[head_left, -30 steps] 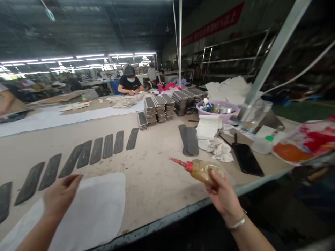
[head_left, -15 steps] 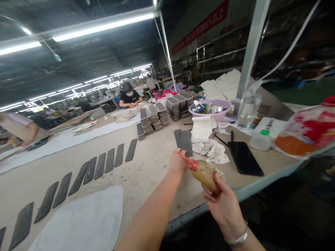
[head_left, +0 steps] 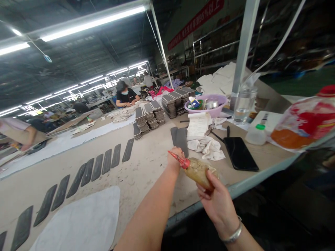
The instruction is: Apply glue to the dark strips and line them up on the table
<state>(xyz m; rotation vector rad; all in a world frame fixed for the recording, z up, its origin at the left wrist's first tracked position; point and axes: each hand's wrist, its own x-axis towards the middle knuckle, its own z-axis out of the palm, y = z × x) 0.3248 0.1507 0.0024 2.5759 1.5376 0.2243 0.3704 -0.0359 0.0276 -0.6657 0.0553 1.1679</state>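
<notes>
Here, grips a rounded amber plastic bottle [head_left: 197, 170] in the right hand [head_left: 217, 203] — with fingers curled round it — pointing its tapered red nozzle [head_left: 184, 163] across the left hand [head_left: 174, 164]. Has that hand by two flat dark grey strips [head_left: 182, 137]; cannot tell its closure or hold. Beyond, shows a round lilac plastic basin [head_left: 218, 111].

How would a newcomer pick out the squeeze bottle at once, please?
Over the near edge of the table, find the right hand, wearing a silver bracelet. It holds the squeeze bottle: yellowish-brown with a pointed red nozzle, unlike the green-capped container.
</notes>
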